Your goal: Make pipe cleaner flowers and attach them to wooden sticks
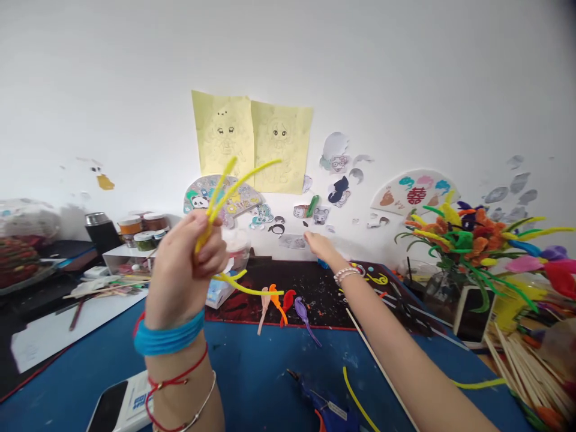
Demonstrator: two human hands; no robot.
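Observation:
My left hand (191, 261) is raised at the left of the middle, closed round several yellow pipe cleaners (245, 177). Their ends stick out above the fist and below it. My right hand (323, 249) reaches far over the desk towards the wall, by a small blue thing (323, 263); its fingers are mostly hidden from me. Between the hands lie bent pipe-cleaner shapes: pale pink (263, 309), orange (278, 303), red (287, 306) and purple (303, 315). Nearer to me are a blue glue gun (330, 411) and a loose yellow pipe cleaner (357, 396).
A thin wooden stick (375, 357) lies beneath my right forearm. At the right stand a vase of pipe-cleaner flowers (468, 240), a propped phone (474, 315) and many wooden sticks (526, 372). Paper (90, 324), jars (144, 241) and a white-and-black device (121, 402) are at the left.

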